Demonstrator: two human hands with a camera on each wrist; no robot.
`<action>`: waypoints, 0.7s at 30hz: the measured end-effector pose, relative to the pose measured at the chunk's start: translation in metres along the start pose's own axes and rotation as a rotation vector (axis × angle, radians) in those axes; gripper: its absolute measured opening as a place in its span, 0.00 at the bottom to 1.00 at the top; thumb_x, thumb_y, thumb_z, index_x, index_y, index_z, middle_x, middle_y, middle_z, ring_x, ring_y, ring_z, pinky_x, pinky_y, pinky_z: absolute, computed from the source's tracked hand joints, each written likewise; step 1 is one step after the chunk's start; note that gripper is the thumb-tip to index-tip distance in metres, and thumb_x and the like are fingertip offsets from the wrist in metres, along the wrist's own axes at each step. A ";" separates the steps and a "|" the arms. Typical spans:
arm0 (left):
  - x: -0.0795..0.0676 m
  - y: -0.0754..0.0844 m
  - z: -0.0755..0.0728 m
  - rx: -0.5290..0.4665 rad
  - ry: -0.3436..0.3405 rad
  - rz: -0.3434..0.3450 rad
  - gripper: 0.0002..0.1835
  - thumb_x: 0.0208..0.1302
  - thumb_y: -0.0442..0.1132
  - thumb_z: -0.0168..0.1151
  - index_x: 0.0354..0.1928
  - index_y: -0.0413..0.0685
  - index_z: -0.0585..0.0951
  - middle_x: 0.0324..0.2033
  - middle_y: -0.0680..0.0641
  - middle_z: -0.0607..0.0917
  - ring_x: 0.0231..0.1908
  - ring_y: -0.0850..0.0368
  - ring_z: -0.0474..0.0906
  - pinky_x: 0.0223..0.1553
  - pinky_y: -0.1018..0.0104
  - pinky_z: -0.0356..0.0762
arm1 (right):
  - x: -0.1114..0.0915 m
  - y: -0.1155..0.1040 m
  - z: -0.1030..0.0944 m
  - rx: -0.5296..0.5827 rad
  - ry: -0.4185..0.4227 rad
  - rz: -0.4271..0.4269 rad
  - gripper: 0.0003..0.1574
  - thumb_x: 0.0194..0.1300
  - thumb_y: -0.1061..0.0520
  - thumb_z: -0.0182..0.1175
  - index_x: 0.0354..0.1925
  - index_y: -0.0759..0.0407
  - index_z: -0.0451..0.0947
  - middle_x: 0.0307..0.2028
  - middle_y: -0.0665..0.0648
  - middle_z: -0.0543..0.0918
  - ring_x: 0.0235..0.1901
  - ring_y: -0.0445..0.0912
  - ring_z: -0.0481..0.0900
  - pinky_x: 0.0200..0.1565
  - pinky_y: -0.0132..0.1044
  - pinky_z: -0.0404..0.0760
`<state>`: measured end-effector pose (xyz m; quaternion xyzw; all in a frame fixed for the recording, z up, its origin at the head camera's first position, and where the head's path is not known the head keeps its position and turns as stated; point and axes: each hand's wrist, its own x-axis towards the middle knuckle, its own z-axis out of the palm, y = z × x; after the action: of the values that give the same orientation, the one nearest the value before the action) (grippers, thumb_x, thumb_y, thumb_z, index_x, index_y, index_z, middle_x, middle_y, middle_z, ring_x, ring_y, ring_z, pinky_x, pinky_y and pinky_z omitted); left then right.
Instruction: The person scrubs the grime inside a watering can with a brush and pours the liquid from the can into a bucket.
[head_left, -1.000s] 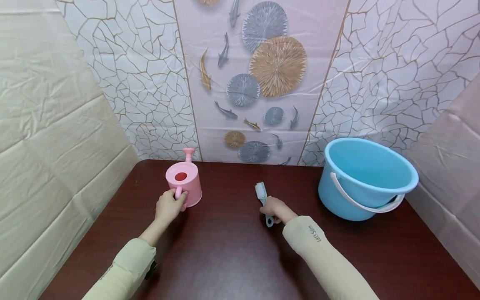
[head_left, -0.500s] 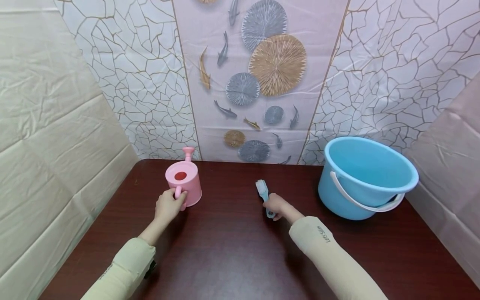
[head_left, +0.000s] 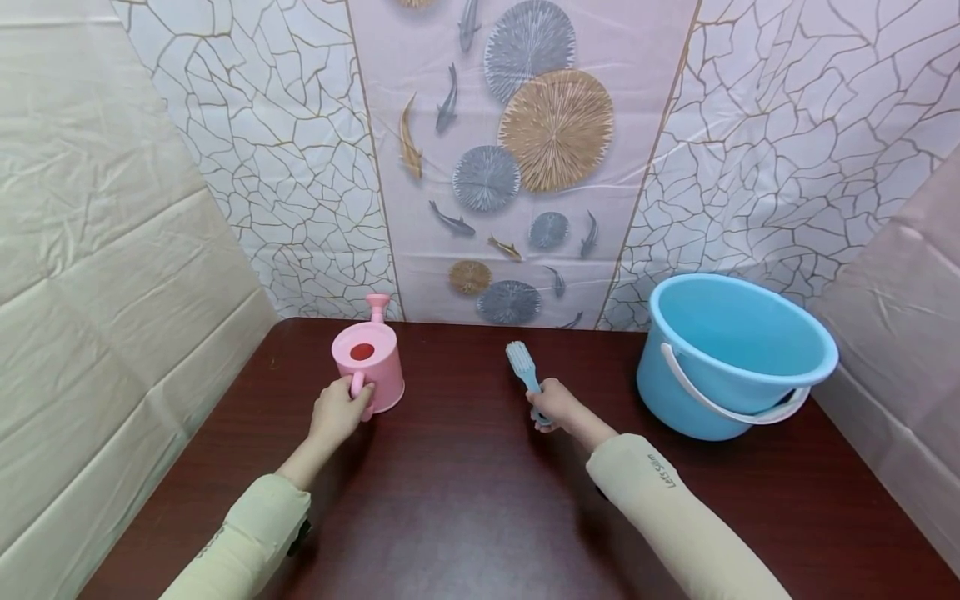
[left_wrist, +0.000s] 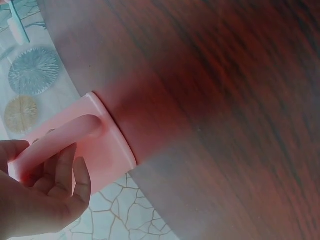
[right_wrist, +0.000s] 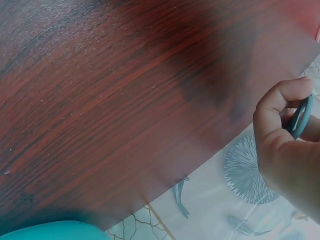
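A pink watering can stands upright on the table at the left, its spout pointing toward the back. My left hand grips its handle; in the left wrist view the fingers curl through the loop handle. Right of the middle, my right hand holds a light blue brush by its handle, head pointing away and a little left. Only the handle's end shows in the right wrist view, pinched between thumb and fingers.
A large light blue bucket with a white carrying handle stands at the right, beyond my right hand. The dark red-brown table ends at a patterned cloth backdrop. Pale cloth walls rise on both sides.
My right hand has shifted slightly away and to the right, and the brush has turned over, so its bristles no longer show as before. My left hand and the watering can stay put.
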<state>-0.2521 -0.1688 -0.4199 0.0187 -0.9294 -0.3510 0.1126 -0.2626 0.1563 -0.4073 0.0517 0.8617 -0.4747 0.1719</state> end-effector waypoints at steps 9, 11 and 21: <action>0.002 -0.001 -0.001 0.025 -0.060 0.026 0.12 0.66 0.42 0.54 0.28 0.41 0.76 0.19 0.46 0.82 0.25 0.54 0.78 0.28 0.61 0.69 | -0.003 -0.002 -0.005 0.089 -0.008 -0.026 0.13 0.74 0.60 0.40 0.44 0.72 0.63 0.19 0.54 0.71 0.13 0.39 0.70 0.20 0.29 0.72; 0.001 0.000 0.000 0.022 -0.067 0.030 0.12 0.66 0.42 0.54 0.28 0.42 0.76 0.19 0.47 0.83 0.25 0.55 0.78 0.28 0.62 0.69 | -0.005 -0.003 -0.006 0.093 -0.008 -0.028 0.15 0.75 0.59 0.40 0.46 0.73 0.63 0.19 0.53 0.71 0.13 0.39 0.70 0.20 0.29 0.72; -0.003 0.004 0.004 0.046 -0.073 0.063 0.12 0.66 0.41 0.53 0.29 0.41 0.76 0.20 0.47 0.82 0.28 0.50 0.80 0.32 0.54 0.73 | -0.009 -0.003 -0.015 0.120 -0.016 -0.069 0.17 0.75 0.59 0.40 0.48 0.74 0.61 0.20 0.52 0.70 0.14 0.39 0.70 0.21 0.30 0.71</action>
<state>-0.2497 -0.1629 -0.4213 -0.0207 -0.9408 -0.3263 0.0893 -0.2589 0.1677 -0.3941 0.0281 0.8315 -0.5316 0.1589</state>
